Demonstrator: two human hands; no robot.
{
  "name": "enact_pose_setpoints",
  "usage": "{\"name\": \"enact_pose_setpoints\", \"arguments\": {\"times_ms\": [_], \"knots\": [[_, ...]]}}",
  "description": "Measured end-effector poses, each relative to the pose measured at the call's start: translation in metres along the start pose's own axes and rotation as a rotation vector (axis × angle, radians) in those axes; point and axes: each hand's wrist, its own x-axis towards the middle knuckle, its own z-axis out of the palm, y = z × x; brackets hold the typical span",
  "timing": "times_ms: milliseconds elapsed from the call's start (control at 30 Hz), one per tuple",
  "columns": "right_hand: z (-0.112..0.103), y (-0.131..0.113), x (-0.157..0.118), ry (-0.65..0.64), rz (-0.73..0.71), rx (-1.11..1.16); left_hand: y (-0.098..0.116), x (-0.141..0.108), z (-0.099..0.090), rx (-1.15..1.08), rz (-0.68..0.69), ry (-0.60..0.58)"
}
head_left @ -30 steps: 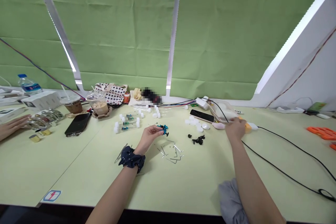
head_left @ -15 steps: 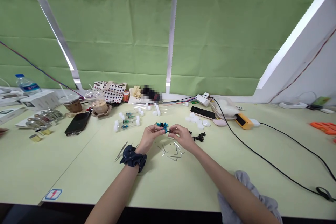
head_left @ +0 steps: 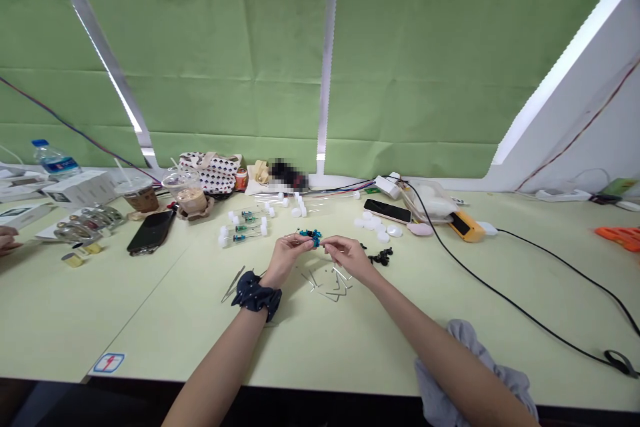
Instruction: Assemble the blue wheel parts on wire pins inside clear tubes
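Observation:
Over the middle of the table, my left hand (head_left: 285,259) pinches a small teal-blue part with black bits (head_left: 311,236) between thumb and fingers. My right hand (head_left: 350,257) is closed at the right end of that part, thumb and fingertips together. What lies between those right fingertips is too small to make out. Bent thin metal rods, like hex keys (head_left: 330,296), lie on the table below both hands. Just right of my right hand sits a small heap of black pieces (head_left: 383,257).
Clear tubes with white caps (head_left: 245,237) lie left of my hands. White round caps (head_left: 383,237) and a phone (head_left: 387,211) are at the right, near a black cable (head_left: 465,275). Drink cups (head_left: 191,201) stand at the back left. Another person's hand (head_left: 7,240) shows at the left edge.
The right fingertips have shifted slightly at the end of the teal part, and the black piece seen there before barely shows now. At the left edge, the other person's hand has come further in.

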Motion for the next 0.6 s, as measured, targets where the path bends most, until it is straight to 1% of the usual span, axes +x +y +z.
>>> {"name": "enact_pose_setpoints", "arguments": {"times_ms": [233, 400, 467, 600], "knots": [[0.004, 0.008, 0.003, 0.064, -0.012, 0.113, 0.003, -0.003, 0.003, 0.002, 0.000, -0.022], [0.008, 0.008, 0.002, 0.114, 0.125, 0.287, 0.002, -0.002, 0.004, -0.004, 0.003, -0.033], [0.009, 0.005, 0.001, 0.120, 0.145, 0.340, 0.000, -0.001, 0.003, -0.008, 0.009, -0.016], [0.009, -0.002, -0.002, 0.080, 0.070, 0.352, -0.001, 0.000, 0.000, 0.012, 0.011, 0.019]]}}
